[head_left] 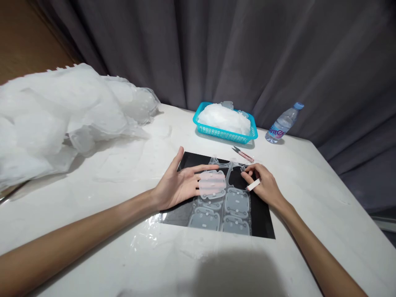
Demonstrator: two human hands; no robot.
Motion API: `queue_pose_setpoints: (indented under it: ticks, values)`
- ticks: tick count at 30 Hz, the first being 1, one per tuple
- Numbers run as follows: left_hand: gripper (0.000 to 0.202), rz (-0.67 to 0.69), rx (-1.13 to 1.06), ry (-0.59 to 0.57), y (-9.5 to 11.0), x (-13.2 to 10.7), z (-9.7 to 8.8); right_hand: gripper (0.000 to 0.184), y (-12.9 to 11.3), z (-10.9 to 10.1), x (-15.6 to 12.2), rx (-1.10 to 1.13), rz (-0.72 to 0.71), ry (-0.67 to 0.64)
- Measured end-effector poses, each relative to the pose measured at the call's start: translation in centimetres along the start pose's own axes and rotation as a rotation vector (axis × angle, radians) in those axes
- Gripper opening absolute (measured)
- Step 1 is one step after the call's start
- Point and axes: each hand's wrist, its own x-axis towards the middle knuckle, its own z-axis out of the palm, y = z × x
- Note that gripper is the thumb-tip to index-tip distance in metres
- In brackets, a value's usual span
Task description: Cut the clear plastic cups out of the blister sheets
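A clear plastic sheet of moulded pieces (230,204) lies on a black mat (262,214) on the white table. My left hand (181,183) rests palm up on the mat's left side, fingers stretched out, with one translucent piece (212,184) lying across the fingers. My right hand (261,183) sits at the sheet's upper right, fingers curled and pinching the sheet's top edge. A white band wraps one finger of that hand.
A blue basket (225,133) heaped with white plastic pieces stands behind the mat. Small snips (243,154) lie before it. A water bottle (283,123) stands at the right. A big heap of white plastic (62,119) covers the table's left. Grey curtain behind.
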Motion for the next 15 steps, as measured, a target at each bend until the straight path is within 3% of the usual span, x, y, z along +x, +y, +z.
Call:
queue_pose_setpoints:
  ticks: [8,15]
  values:
    - [0.111,0.006,0.002,-0.026,0.07,-0.09,-0.13,0.013,0.5,-0.02,0.13,0.009,-0.074,-0.043]
    - [0.111,0.013,-0.043,-0.108,-0.03,-0.01,-0.81,0.015,0.53,0.13,0.1,-0.061,-0.056,0.013]
